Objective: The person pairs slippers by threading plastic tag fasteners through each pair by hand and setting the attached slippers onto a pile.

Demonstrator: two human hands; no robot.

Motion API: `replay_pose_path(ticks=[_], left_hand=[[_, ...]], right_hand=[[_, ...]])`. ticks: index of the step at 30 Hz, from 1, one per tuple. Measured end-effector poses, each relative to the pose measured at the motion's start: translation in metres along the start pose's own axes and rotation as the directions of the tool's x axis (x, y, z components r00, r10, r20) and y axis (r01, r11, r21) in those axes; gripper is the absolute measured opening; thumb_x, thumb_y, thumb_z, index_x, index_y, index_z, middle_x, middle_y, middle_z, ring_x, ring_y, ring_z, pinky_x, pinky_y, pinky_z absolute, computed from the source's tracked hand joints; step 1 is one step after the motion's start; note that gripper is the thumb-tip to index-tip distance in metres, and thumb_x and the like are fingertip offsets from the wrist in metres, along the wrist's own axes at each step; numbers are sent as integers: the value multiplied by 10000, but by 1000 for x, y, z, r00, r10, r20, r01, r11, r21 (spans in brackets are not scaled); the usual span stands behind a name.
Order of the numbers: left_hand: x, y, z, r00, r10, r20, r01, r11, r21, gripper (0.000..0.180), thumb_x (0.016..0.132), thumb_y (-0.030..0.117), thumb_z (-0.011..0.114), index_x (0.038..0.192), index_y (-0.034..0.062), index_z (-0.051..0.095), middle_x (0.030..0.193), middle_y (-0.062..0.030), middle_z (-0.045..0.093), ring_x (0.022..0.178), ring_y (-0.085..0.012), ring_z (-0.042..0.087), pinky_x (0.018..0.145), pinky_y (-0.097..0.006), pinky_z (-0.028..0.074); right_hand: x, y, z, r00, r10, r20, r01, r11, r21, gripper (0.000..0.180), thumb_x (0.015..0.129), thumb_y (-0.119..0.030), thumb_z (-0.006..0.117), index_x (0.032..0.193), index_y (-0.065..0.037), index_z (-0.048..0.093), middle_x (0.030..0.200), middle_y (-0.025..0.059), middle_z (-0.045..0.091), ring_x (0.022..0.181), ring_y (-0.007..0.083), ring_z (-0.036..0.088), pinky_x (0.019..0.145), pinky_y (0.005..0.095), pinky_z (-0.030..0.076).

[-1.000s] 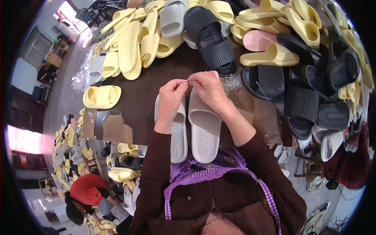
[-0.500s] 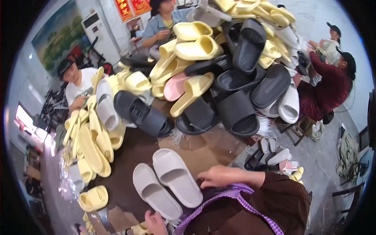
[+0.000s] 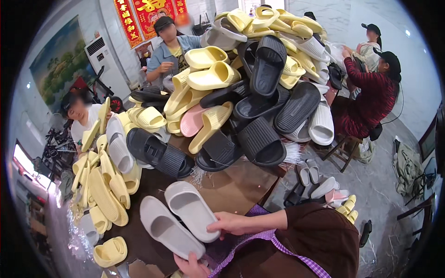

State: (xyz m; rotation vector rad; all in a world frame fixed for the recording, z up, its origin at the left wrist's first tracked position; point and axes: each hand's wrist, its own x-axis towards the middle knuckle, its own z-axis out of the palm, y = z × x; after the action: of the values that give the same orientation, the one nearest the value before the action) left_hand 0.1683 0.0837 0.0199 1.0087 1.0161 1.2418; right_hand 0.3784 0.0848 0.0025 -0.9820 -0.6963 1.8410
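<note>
Two light grey slippers lie side by side, toes pointing away from me, near the table's front edge. My right hand (image 3: 227, 224) grips the heel end of the right grey slipper (image 3: 189, 200), its thumb on the footbed. At the heel of the left grey slipper (image 3: 160, 215), my left hand (image 3: 191, 265) has its thumb and fingers closed on the edge. Beyond them rises a big heap: black slippers (image 3: 262, 141) in front, yellow slippers (image 3: 215, 75) above, and a pink slipper (image 3: 192, 119) among them.
Brown cardboard (image 3: 232, 187) covers part of the table. Yellow slippers (image 3: 106, 197) pile up along its left side, with a single yellow slipper (image 3: 110, 251) nearer me. More slippers (image 3: 324, 187) lie on the floor at right. Co-workers sit around the table; one at left holds yellow slippers.
My right hand has moved onto the right slipper's heel and my left hand onto the left one's. The view has shifted, showing more of the wall and the people.
</note>
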Motion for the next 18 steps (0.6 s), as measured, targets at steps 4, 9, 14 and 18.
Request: replay_pose_path(ticks=[4,9,14,18], left_hand=[[25,-22,1,968,194,-160,-212,971,-107,509,852,139,586,1265,-61,365,1197,-161,486,1056,-227,497,920,-337,402],[37,-32,31,987,142,-75,-140,990,31,572,892,140,538,1346,-45,243,1312,-159,382,1169,-249,431,991,-352,352],[35,-41,44,992,108,64,-95,979,-180,477,941,146,479,1333,-40,281,1186,-157,490,1038,-231,520,898,-339,424],[40,-43,32,982,75,174,-63,995,-73,373,949,153,476,1258,-36,388,1031,-130,576,868,-190,579,772,-313,482]], right_hand=[[11,-14,8,978,-203,46,204,978,-31,512,825,-190,624,1267,-2,446,1082,55,591,971,139,550,840,276,455],[25,-24,23,939,-328,106,343,919,-193,464,793,-188,636,1195,7,511,1083,65,591,998,139,536,897,265,410],[18,-46,11,940,-333,80,342,921,-188,460,784,-167,637,1186,18,512,1095,85,590,981,154,557,871,287,445],[-28,-138,1,880,-475,-1,435,808,-397,423,770,-158,640,1137,27,540,1037,92,620,924,168,591,839,310,475]])
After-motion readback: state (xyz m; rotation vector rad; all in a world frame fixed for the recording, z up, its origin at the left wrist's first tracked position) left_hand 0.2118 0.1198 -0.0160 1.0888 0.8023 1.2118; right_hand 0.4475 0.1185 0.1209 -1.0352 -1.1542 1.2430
